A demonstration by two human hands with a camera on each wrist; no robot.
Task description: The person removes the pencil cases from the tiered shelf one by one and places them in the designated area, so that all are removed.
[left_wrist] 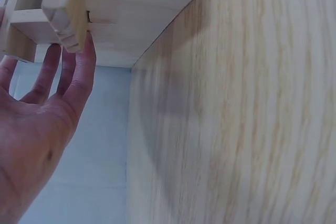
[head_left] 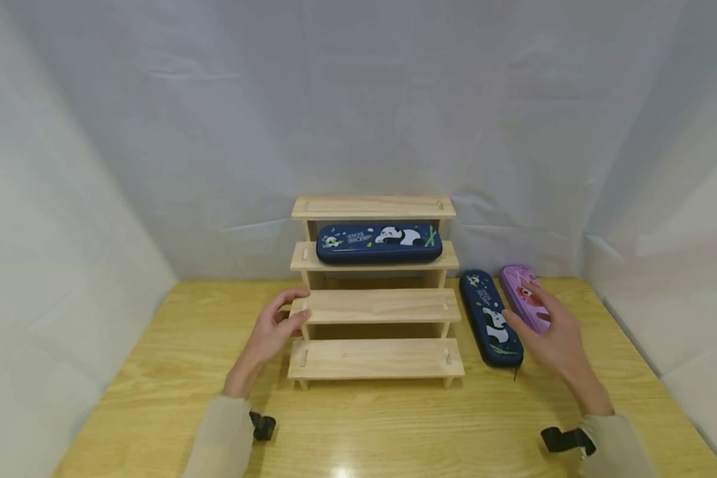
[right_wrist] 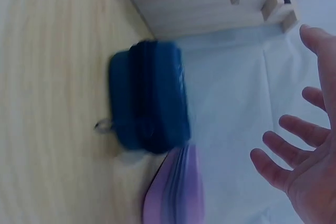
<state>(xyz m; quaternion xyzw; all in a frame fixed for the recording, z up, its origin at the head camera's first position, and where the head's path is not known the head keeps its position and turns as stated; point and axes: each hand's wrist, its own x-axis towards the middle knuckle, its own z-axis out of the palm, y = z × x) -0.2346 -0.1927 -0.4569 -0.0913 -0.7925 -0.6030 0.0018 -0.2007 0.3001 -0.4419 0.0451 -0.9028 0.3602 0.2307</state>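
A four-tier wooden display stand [head_left: 376, 358] stands mid-table, with a navy panda pencil case [head_left: 358, 252] lying on its second step from the top. My left hand [head_left: 275, 325] grips the left end of the second-lowest step; in the left wrist view its fingers [left_wrist: 84, 72] reach up to the board's edge. To the right of the stand, a second navy panda pencil case [head_left: 484, 305] lies on the table beside a purple pencil case [head_left: 516, 292]. Over these two hovers my right hand [head_left: 556, 338], its fingers spread and apart from the cases in the right wrist view.
The wooden table [head_left: 358, 431] carries everything. White sheeting [head_left: 370, 99] hangs close behind the stand and along both sides. A black strap piece [head_left: 564, 439] sticks out from the right wrist, and another [head_left: 263, 426] from the left.
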